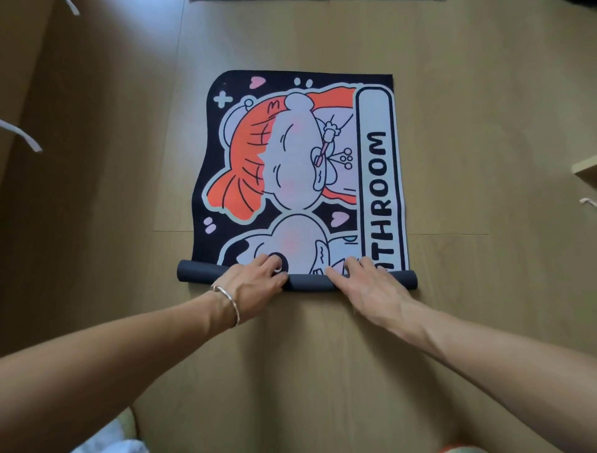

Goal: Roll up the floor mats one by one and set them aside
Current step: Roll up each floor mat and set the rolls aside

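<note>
A cartoon bathroom mat (297, 161), black with an orange-haired figure and the letters "THROOM", lies flat on the wooden floor. Its near edge is rolled into a dark grey tube (303, 280) that spans the mat's width. My left hand (252, 284), with a silver bangle on the wrist, lies over the roll left of centre, fingers reaching onto the printed side. On the roll's right part rests my right hand (365, 281), fingers spread and curled over the top. Both hands press on the roll.
The dark edge of another mat (316, 1) shows at the top of the frame. White straps (22, 134) hang at the left. A pale wooden furniture corner (584, 168) sticks in at the right. Light fabric (113, 436) lies at the bottom left.
</note>
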{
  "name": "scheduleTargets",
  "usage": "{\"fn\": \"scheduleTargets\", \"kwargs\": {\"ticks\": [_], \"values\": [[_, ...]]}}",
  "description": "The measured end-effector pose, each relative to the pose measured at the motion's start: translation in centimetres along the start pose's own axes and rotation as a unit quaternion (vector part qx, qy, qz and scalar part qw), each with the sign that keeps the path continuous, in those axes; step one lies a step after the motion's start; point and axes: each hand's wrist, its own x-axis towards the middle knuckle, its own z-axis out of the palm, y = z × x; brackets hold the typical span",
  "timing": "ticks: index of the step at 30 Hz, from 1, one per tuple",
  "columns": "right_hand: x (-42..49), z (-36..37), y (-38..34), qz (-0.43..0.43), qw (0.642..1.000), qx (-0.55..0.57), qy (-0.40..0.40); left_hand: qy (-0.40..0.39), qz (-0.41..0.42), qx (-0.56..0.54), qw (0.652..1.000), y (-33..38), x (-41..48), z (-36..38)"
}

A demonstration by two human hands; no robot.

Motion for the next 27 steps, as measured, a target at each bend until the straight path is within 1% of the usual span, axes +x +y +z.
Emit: {"fn": "scheduleTargets", "kwargs": {"ticks": [3, 6, 8, 11, 12, 14, 16, 18, 20, 24, 27], "values": [[0.1, 0.3, -0.2, -0.01, 0.998, -0.043, 0.04, -0.002, -0.029, -0.035, 0.999, -0.3, 0.9, -0.2], [0.4, 0.6, -0.3, -0.06, 0.989, -0.086, 0.106, -0.015, -0.068, -0.079, 0.994, -0.7, 2.0, -0.8], [0.3, 1.0, -0.6, -0.076, 0.986, -0.098, 0.108, -0.014, -0.09, -0.095, 0.991, -0.5, 2.4, -1.1], [-0.1, 1.6, -1.0, -0.061, 0.991, -0.101, 0.058, -0.01, -0.119, -0.101, 0.988, -0.2, 2.5, -1.1], [0.0, 1.3, -1.1, -0.049, 0.993, -0.101, 0.035, -0.01, -0.118, -0.091, 0.989, -0.1, 2.5, -1.0], [0.4, 0.6, -1.1, -0.033, 0.994, -0.099, 0.03, 0.001, -0.087, -0.039, 0.995, -0.2, 2.1, -0.8], [1.1, 0.3, -1.1, -0.023, 0.993, -0.111, 0.036, 0.063, -0.004, 0.036, 0.997, -0.4, 1.5, -0.2], [1.6, 0.2, -0.9, -0.013, 0.992, -0.118, 0.037, 0.1, 0.052, 0.087, 0.99, -0.3, 0.7, 0.5], [2.0, 0.2, -0.8, -0.008, 0.991, -0.125, 0.036, 0.087, 0.049, 0.113, 0.989, 0.4, 0.0, 1.5], [2.3, 0.0, -1.0, -0.011, 0.993, -0.107, 0.045, 0.029, 0.012, 0.103, 0.994, 1.0, 0.4, 2.0], [1.8, -0.2, -1.4, -0.013, 0.994, -0.088, 0.063, 0.034, -0.012, 0.095, 0.995, 0.8, 1.0, 1.5]]}}
